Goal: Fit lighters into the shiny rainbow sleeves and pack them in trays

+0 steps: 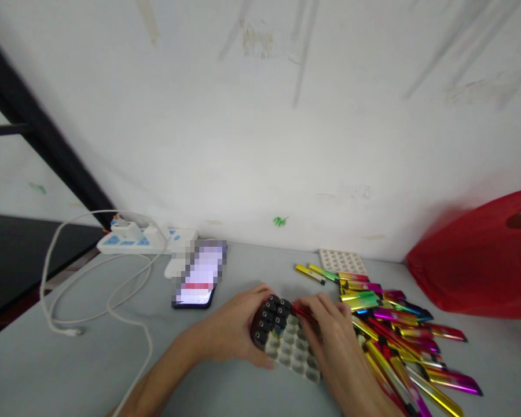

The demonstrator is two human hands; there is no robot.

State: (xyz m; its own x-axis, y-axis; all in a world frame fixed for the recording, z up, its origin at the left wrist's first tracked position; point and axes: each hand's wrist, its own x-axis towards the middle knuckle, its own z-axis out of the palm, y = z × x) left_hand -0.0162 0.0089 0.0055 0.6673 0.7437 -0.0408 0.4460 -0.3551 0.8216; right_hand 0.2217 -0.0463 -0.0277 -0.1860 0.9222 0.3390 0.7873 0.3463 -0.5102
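Observation:
My left hand (232, 327) grips the left edge of a white tray with round holes (293, 353) and tilts it up from the grey table. Several black-capped sticks (271, 318) stand in the tray's upper left holes. My right hand (330, 336) pinches a red stick (303, 313) at the tray's top row, beside the black caps. A pile of shiny metallic sticks in yellow, pink, green and red (395, 336) lies on the table just right of my right hand.
A lit phone (200, 278) lies left of the tray. A white power strip (143, 238) with white cables (91, 301) sits at the back left. A second white holed tray (342, 260) rests by the wall. A red plastic bag (481, 260) fills the right.

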